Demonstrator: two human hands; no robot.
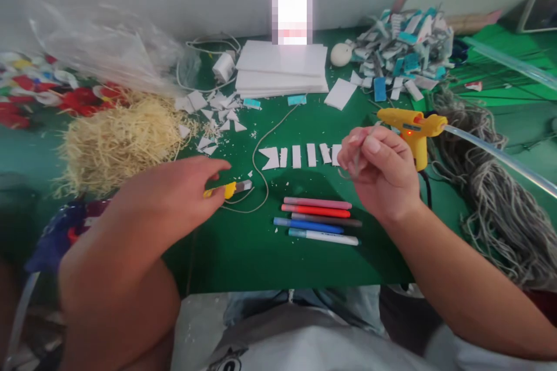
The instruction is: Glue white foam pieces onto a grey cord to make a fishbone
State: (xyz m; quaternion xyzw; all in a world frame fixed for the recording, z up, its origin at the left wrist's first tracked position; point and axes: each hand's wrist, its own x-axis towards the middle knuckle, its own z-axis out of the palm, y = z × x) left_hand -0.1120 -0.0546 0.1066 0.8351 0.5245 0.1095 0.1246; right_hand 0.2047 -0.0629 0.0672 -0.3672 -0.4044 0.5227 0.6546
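Note:
My left hand (191, 185) is over a yellow cutter (230, 189), its index finger and thumb apart and the thumb beside or on the handle. Whether they touch is unclear. My right hand (378, 168) is closed, fingertips pinched around something thin and pale, too blurred to name. Between the hands, small white cut pieces (296, 156) lie in a row, one notched like a flag. A thin grey cord (256, 156) curves beside them. Several markers (317, 210) lie below the row. Right of my right hand stands a yellow glue gun (413, 127), its light on.
Straw-like shreds (117, 142) and white scraps (217, 110) lie left. White sheets (281, 66) and a white ball (341, 55) are at the back. A heap of white and blue pieces (400, 46) and grey yarn (483, 174) are on the right.

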